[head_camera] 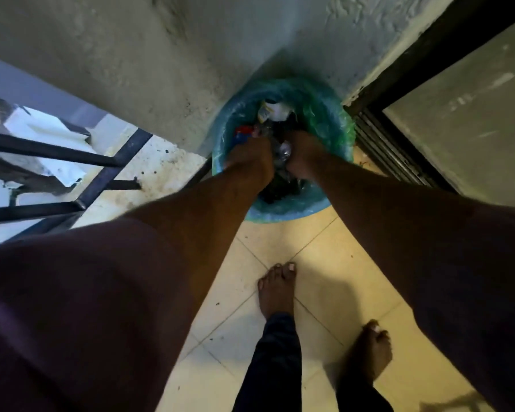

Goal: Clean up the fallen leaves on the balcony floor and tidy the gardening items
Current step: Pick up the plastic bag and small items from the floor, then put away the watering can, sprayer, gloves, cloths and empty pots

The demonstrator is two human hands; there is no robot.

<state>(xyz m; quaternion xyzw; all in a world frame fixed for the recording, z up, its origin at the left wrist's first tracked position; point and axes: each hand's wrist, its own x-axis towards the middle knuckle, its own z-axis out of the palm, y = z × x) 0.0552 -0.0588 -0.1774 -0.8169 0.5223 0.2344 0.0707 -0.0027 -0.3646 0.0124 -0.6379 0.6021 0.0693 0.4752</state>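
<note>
I am bent over the bin (318, 114), a round blue one lined with a green bag, which stands on the far side of the tiled floor (324, 263) in the corner where the wall meets the dark door frame (428, 55). Both my hands are down inside its mouth. My left hand (250, 153) sits at the near left of the opening and my right hand (304, 153) just beside it to the right, with a bit of crinkled clear plastic (284, 151) between them. My fingers are curled in and buried in the rubbish, so I cannot tell whether either hand is closed on something or just pressing the load down.

The bin already holds mixed waste: something white at the far side, a red and blue scrap at the left, dark stuff in the middle. I cannot make out leaves among it, though some of the dark matter may be them.

As for progress, I judge I am at the dumping or packing stage. The tiles near my bare feet (277, 289) look mostly clear, with only small dark specks. More specks and grime lie at the left by the railing (101, 171), so some sweeping seems left there. No gardening items show here, so I cannot say whether the tidying is done.
</note>
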